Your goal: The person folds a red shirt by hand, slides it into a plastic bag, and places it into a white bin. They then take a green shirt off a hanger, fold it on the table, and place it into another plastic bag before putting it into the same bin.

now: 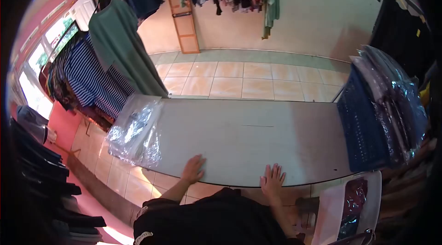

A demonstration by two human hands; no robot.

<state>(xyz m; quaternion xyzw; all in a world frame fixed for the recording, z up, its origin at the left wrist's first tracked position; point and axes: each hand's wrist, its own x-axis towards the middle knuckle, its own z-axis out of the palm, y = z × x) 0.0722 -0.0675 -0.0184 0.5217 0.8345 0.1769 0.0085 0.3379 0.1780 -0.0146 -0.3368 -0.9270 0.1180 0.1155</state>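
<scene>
Both hands rest on the near edge of a grey table [221, 139]. My left hand [193, 168] lies on the tabletop with its fingers stretched forward, holding nothing. To its left is a pile of clear plastic bags [136, 130] at the table's left end. My right hand [273, 179] lies flat near the front edge, fingers spread and nothing in them. A thin dark line [258, 126] marks the table surface beyond the hands.
A blue perforated basket [363, 121] holding plastic-wrapped garments [391, 93] stands at the table's right end. Below it is a white bin [332, 206] with bagged items. Racks of clothes, including striped shirts [92, 74] and a green garment [122, 45], line the left and back.
</scene>
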